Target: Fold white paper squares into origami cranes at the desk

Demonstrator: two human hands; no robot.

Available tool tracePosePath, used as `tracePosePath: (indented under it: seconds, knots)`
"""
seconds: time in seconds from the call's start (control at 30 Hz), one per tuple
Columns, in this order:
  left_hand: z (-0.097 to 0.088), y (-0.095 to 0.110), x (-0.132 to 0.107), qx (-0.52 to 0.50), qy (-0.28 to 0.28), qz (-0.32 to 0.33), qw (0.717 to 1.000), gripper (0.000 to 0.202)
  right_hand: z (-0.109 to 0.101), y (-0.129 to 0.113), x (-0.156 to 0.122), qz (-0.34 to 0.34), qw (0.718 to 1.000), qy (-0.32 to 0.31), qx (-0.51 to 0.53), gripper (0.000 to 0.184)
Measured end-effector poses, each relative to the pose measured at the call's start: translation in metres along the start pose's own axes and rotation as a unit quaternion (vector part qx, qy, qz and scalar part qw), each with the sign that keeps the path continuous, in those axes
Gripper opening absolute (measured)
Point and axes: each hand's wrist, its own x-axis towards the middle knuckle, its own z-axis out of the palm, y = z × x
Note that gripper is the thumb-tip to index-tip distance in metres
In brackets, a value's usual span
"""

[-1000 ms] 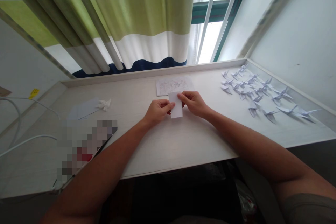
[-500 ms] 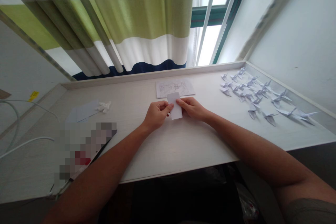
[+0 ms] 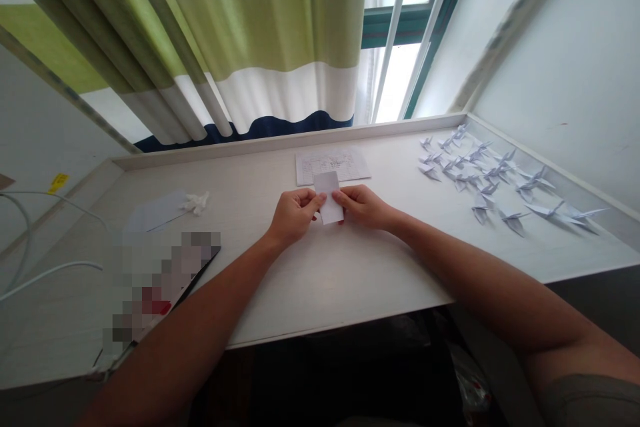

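Observation:
Between my two hands, a small rectangle of white paper (image 3: 329, 203) is held upright above the desk. My left hand (image 3: 296, 215) pinches its left edge, thumb on the front face and fingers curled behind. On the opposite edge, my right hand (image 3: 364, 205) grips it the same way, thumb tip close to the left one. The fingers behind the paper are mostly hidden. Just beyond it lies a printed sheet or booklet (image 3: 350, 163), partly covered by the held paper.
Several folded paper cranes (image 3: 513, 219) stand in a group on the right of the white desk (image 3: 320, 293). At left lie a crumpled white tissue (image 3: 194, 203), flat paper (image 3: 155, 211), a blurred-out object (image 3: 170, 287) and white cables (image 3: 50, 275). Raised boards edge the desk's back and sides.
Both hands and the paper appear slightly left and higher, while the whole view shifts a little the same way. The grip on both edges stays the same.

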Motion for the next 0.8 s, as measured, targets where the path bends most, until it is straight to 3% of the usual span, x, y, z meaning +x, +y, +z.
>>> tracePosePath:
  seconds: [0.3, 0.8]
  knots:
    - [-0.006, 0.004, 0.003, -0.007, 0.018, 0.013, 1.0, 0.046, 0.002, -0.006, -0.002, 0.011, 0.998, -0.037, 0.039, 0.059]
    - [-0.011, 0.001, 0.007, -0.033, 0.005, 0.0, 0.999, 0.048, 0.002, -0.002, -0.002, 0.006, 0.999, -0.044, -0.005, 0.061]
